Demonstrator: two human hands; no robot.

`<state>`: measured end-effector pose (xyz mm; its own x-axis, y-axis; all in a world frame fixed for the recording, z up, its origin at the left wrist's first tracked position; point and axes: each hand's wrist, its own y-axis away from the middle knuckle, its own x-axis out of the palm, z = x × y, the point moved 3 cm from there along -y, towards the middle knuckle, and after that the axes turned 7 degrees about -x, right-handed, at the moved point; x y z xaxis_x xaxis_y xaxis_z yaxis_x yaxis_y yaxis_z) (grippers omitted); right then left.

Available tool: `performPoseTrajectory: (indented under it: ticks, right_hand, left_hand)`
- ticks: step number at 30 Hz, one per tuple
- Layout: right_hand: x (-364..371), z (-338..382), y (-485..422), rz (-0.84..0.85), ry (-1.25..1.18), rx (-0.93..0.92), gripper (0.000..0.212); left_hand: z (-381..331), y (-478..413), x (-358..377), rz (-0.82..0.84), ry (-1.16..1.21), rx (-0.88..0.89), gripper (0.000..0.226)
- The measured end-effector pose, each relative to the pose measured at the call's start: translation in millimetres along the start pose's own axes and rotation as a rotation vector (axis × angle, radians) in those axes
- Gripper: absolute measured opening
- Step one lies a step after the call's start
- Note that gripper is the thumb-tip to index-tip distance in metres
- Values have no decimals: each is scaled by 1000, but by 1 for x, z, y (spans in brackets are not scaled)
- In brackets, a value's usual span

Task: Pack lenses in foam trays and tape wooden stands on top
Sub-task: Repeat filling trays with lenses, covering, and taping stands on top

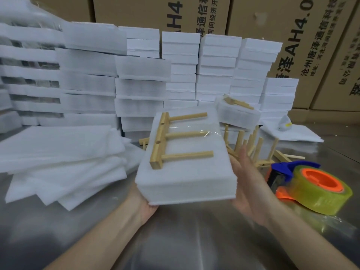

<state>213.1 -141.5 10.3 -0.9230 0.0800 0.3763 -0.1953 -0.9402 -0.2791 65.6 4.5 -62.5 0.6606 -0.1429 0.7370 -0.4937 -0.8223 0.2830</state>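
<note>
- Cardboard boxes (253, 16) form a wall along the far edge of the steel counter (185, 240).
- Stacks of white foam trays (181, 61) stand in rows in front of them.
- Loose foam sheets (58, 152) lie fanned out at the left edge.
- A foam pack (185, 172) is held above the counter's middle, tilted, with a wooden stand (165, 145) flat on top under a strip of clear tape (194, 129).
- A tape dispenser (315, 190) lies by the right edge.
- Spare wooden stands (253, 147) are piled just behind the pack.
- The right hand (245, 178) presses straight fingers against the pack's right side, not grasping.
- The left hand (149, 210) supports the near-left corner from below; its fingers are hidden, so the grip cannot be told.
</note>
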Motion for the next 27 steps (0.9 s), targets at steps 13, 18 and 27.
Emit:
performPoseTrajectory:
  ticks: [13,18,27]
  right_hand:
    - [-9,-9,0,-315,106,-101,50]
    - [-21,27,-10,-453,17,-280,47]
    - [-70,125,-127,-735,194,-322,59]
  left_hand:
    - [-10,18,34,223,-296,40,33]
    - [7,16,39,374,-556,112,32]
    - [23,-3,36,367,-763,180,42]
